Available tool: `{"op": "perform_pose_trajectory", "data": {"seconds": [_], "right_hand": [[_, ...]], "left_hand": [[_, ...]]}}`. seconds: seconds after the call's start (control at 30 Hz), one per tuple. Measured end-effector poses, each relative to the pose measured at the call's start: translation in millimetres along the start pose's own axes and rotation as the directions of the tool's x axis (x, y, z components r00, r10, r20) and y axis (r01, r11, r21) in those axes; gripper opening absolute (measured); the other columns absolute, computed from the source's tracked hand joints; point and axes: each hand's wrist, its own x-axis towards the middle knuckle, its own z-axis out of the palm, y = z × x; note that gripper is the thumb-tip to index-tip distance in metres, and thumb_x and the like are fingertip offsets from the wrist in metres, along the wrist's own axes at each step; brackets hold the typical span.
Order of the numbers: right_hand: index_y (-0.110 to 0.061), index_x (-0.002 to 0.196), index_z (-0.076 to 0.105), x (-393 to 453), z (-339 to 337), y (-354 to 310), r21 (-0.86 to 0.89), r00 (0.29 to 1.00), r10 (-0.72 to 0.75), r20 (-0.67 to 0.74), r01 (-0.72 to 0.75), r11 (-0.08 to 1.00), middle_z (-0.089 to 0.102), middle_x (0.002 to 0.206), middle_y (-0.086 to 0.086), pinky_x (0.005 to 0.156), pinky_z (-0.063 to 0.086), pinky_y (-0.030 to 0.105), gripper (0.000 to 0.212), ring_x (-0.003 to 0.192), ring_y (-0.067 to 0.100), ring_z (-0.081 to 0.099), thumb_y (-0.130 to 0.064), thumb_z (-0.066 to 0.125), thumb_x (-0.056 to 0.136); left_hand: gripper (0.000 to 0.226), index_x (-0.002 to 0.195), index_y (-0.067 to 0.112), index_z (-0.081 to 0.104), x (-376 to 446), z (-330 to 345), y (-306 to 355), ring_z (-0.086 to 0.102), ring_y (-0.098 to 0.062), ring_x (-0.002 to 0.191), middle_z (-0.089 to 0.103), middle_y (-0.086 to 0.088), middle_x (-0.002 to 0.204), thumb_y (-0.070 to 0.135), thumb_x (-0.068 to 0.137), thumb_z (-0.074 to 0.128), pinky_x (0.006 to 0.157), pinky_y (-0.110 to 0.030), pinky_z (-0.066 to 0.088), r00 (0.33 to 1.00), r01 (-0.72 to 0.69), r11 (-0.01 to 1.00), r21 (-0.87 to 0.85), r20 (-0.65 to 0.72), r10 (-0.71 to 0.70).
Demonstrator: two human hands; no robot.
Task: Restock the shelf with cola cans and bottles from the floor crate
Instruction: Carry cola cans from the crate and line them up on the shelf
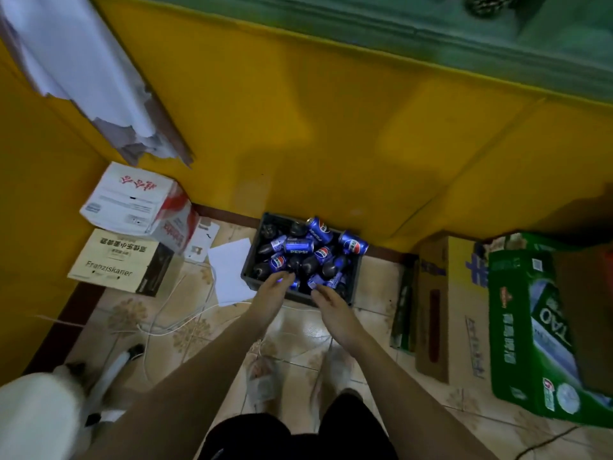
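Left hand (277, 287) and right hand (326, 302), both with relaxed fingers and holding nothing, reach over the near rim of the floor crate (247, 265); the left is nearer the cola cans (298, 246), which lie just ahead, axes mixed. About eight cans show; dark bottles (265, 249) number roughly six, uncertain.

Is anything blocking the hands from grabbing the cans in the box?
Nothing visible. Both the left hand and right hand already reach over the near rim of the open crate, right at the cans.
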Motion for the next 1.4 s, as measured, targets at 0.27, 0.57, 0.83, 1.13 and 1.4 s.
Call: {"op": "perform_pose_trajectory", "data": {"seconds": [0.27, 0.57, 0.83, 1.13, 1.4], "right_hand": [[-0.011, 0.120, 0.057, 227, -70, 90, -0.294, 0.997, 0.067, -0.026, -0.071, 0.953, 0.064, 0.113, 0.008, 0.079, 0.044, 0.030, 0.026, 0.101, 0.025, 0.060, -0.019, 0.060, 0.095], [-0.011, 0.143, 0.033, 422, -151, 148, -0.648, 0.950, -0.073, -0.303, -0.150, 0.747, 0.034, 0.143, 0.018, 0.091, 0.048, 0.047, 0.079, 0.125, 0.040, 0.045, -0.030, 0.078, 0.081], [-0.016, 0.142, 0.038, 472, -164, 187, -0.532, 0.952, -0.127, -0.278, -0.043, 0.845, 0.045, 0.138, 0.015, 0.092, 0.051, 0.049, 0.079, 0.121, 0.037, 0.053, -0.017, 0.083, 0.077], [-0.016, 0.140, 0.046, 469, -178, 193, -0.324, 0.947, -0.183, -0.264, 0.092, 0.942, 0.048, 0.131, 0.005, 0.080, 0.045, 0.020, 0.071, 0.104, 0.015, 0.052, -0.018, 0.084, 0.079], [-0.018, 0.133, 0.050, 465, -177, 181, 0.296, 0.973, -0.009, -0.232, 0.080, 0.952, 0.057, 0.112, -0.004, 0.065, 0.052, 0.009, 0.067, 0.091, 0.004, 0.064, -0.005, 0.083, 0.076]], "left_hand": [[0.004, 0.098, 0.016, 0.062, 192, 65, -59, 0.051, -0.019, 0.074, 0.056, -0.013, 0.094, 0.013, 0.097, 0.059, 0.060, -0.026, 0.035, 0.966, 0.255, 0.967, -0.014, -0.039, -0.255], [0.024, 0.110, 0.004, 0.063, 375, 143, -90, 0.063, -0.030, 0.101, 0.066, -0.010, 0.103, 0.012, 0.087, 0.066, 0.091, -0.033, 0.047, 0.992, 0.095, 0.981, 0.170, -0.099, -0.079], [0.039, 0.124, 0.014, 0.051, 440, 164, -78, 0.056, -0.019, 0.095, 0.057, 0.000, 0.107, 0.021, 0.092, 0.071, 0.086, -0.035, 0.049, 0.929, 0.046, 0.993, 0.109, -0.370, -0.003], [0.086, 0.146, 0.011, 0.033, 494, 161, -38, 0.062, -0.038, 0.114, 0.055, -0.014, 0.137, 0.046, 0.081, 0.077, 0.091, -0.049, 0.055, 0.863, 0.084, 0.987, 0.138, -0.506, -0.003], [0.102, 0.149, 0.014, 0.021, 513, 168, -36, 0.063, -0.040, 0.107, 0.051, -0.016, 0.137, 0.046, 0.076, 0.083, 0.085, -0.051, 0.058, 0.859, 0.112, 0.988, 0.107, -0.510, -0.042]]}}
